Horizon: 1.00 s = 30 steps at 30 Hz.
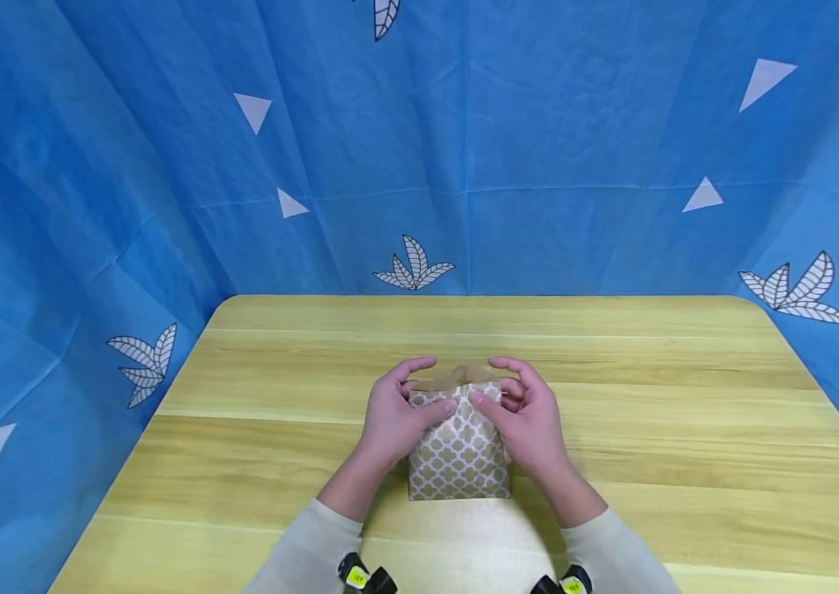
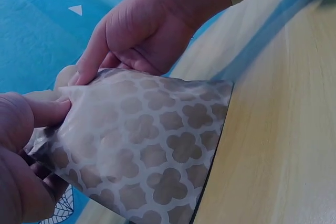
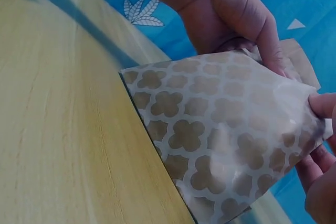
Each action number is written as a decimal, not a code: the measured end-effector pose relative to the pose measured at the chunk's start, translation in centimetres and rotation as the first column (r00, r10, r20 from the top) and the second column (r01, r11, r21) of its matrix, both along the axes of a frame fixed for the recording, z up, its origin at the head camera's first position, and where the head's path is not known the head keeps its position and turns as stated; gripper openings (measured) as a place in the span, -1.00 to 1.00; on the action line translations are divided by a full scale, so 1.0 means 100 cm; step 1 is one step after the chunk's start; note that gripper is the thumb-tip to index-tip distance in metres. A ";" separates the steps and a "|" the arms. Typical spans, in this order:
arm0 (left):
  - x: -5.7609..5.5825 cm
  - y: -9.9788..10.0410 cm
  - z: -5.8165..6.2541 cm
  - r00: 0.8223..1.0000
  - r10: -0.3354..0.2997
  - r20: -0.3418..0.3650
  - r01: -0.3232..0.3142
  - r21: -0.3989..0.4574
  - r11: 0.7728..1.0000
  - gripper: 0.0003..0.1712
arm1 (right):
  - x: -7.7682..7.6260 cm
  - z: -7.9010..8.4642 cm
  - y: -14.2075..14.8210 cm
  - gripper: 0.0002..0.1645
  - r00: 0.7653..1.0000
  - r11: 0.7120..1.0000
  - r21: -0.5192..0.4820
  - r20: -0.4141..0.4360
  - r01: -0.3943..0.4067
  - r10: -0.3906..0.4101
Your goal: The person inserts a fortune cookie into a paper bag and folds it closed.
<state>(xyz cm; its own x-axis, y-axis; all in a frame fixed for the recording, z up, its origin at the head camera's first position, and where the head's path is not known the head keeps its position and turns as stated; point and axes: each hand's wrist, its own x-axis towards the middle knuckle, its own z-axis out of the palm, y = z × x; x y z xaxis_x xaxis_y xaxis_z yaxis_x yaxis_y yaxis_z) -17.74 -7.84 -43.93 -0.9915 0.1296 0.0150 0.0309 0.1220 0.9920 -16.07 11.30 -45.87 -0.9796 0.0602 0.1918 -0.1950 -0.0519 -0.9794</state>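
A paper bag [image 1: 459,458] with a tan and white quatrefoil pattern stands on the wooden table, its plain brown inner side showing at the top. My left hand [image 1: 398,418] pinches the upper left part of the bag, thumb on the front face and fingers behind. On the other side my right hand [image 1: 533,417] pinches the upper right part the same way. Both thumbs lie close together near the top edge. In the left wrist view the bag [image 2: 152,145] narrows toward the thumbs. Its contents, if any, are hidden.
The wooden table [image 1: 256,462] has pale and darker grain and rounded far corners. Behind and to the sides hangs a blue cloth [image 1: 538,148] printed with white leaves and triangles. Wrist cameras [image 1: 365,575] are strapped over the sleeves at the near edge.
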 end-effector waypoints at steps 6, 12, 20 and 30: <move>0.000 0.000 0.001 1.000 0.020 -0.010 -0.020 -0.056 0.998 -0.40 | 0.000 0.000 0.001 -0.50 0.999 0.999 -0.010 -0.023 0.047 -0.048; 0.000 0.001 0.002 1.000 0.003 0.013 -0.003 0.017 1.000 -0.37 | 0.000 -0.001 0.000 -0.49 0.997 0.996 -0.049 -0.034 0.074 -0.075; 0.000 0.001 0.004 0.995 0.032 0.094 -0.038 0.072 0.997 -0.30 | 0.000 -0.001 -0.002 -0.46 0.996 0.993 -0.082 -0.036 0.080 -0.083; 0.000 -0.008 0.005 0.994 -0.106 -0.025 0.104 -0.070 0.992 -0.27 | 0.001 0.000 0.002 -0.45 0.996 0.990 -0.101 0.001 0.094 -0.094</move>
